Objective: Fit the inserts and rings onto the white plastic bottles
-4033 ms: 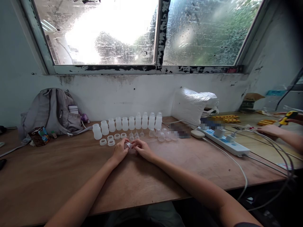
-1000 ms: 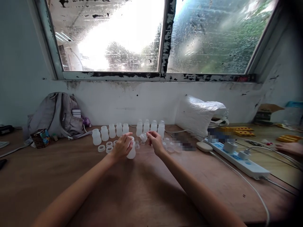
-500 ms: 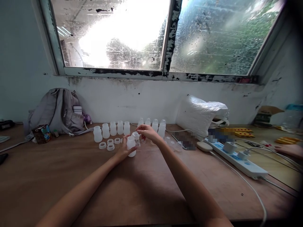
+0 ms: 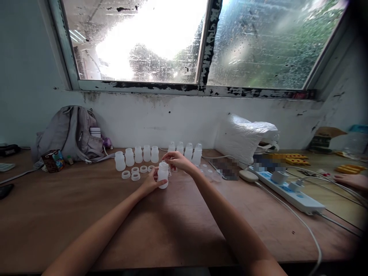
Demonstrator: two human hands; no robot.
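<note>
The bottle (image 4: 163, 179) is gripped by the left hand (image 4: 150, 182); at its mouth, a top (image 4: 163, 164) is held by the right hand (image 4: 177, 160).

A brown wooden table (image 4: 172, 237) runs along the wall. Toward its far left sit a grey backpack (image 4: 75, 134) and, just nearer, a small drink carton (image 4: 54, 161). Open frosted bottles (image 4: 138, 155) stand upright in a row at the far middle, with pale rings (image 4: 135, 176) lying nearer. Capped bottles (image 4: 188, 151) stand farther right. Right of those lie clear domes (image 4: 213, 176), a round pale disc (image 4: 248, 176) and a white power strip (image 4: 300, 198).
</note>
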